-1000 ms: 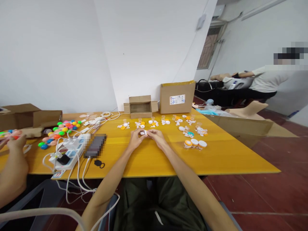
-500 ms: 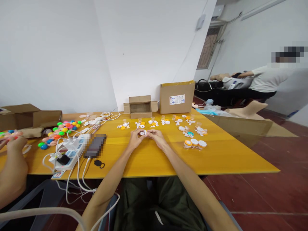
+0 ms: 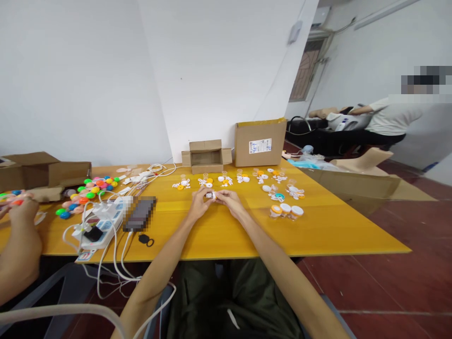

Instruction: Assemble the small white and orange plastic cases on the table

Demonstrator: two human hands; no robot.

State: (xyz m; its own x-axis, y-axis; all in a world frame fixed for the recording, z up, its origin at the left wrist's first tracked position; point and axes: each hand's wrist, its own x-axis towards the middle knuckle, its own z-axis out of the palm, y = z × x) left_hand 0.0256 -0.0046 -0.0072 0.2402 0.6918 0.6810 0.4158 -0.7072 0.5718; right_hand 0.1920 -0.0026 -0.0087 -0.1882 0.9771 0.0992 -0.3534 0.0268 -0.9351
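Above the middle of the table, my left hand (image 3: 200, 203) and my right hand (image 3: 229, 201) are closed on one small clear jar with a white lid (image 3: 211, 195). Dark-specked white bits show through it; the fingers hide much of the rest. My left fingers wrap its left side, and my right fingertips pinch it at the lid. Beyond my hands lie piles of small white dark-marked pieces (image 3: 228, 181) with white and orange lids and open clear cups (image 3: 239, 173). Several lidded jars (image 3: 285, 209) stand together to the right.
A power strip (image 3: 106, 226) with tangled white cables and a phone (image 3: 140, 214) lie left. Colourful balls (image 3: 83, 200) are near a co-worker's hand (image 3: 24, 212). A small open carton (image 3: 206, 157) and a larger box (image 3: 260, 143) stand at the back. Another person sits far right.
My hands stay in nearly the same place, with the jar turned slightly between the fingers. The co-worker's hand at the left has shifted a little.
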